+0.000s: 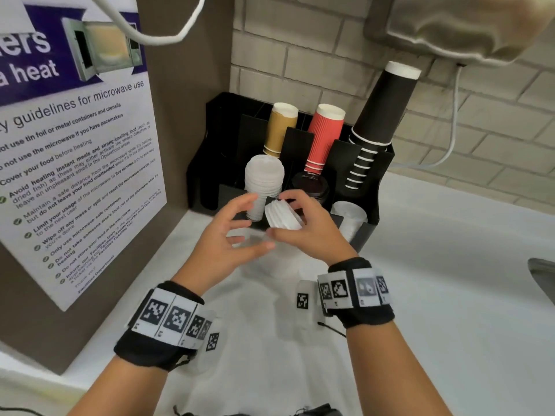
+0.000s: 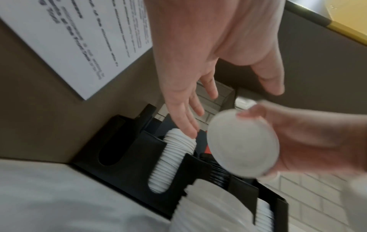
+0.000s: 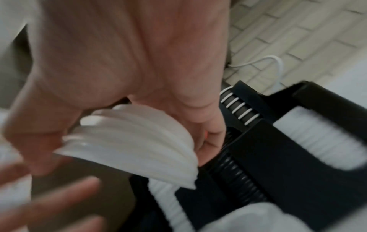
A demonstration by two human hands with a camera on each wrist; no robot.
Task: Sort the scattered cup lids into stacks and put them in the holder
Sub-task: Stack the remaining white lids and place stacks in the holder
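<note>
My right hand (image 1: 295,223) grips a short stack of white lids (image 1: 282,216) just in front of the black holder (image 1: 374,181); the same white lids (image 3: 135,141) fan out under my curled fingers in the right wrist view and show as a round disc (image 2: 242,144) in the left wrist view. My left hand (image 1: 237,223) hovers beside them with fingers spread and holds nothing. A tall stack of white lids (image 1: 264,181) fills one front slot of the holder, black lids (image 1: 310,184) the slot to its right, and more white lids (image 1: 350,217) the rightmost slot.
Gold (image 1: 280,127), red (image 1: 324,136) and black cups (image 1: 380,115) stand stacked in the holder's back slots. A microwave poster (image 1: 75,145) covers the left wall. A white cable (image 1: 453,130) hangs on the brick wall. A sink edge (image 1: 543,277) is at the right.
</note>
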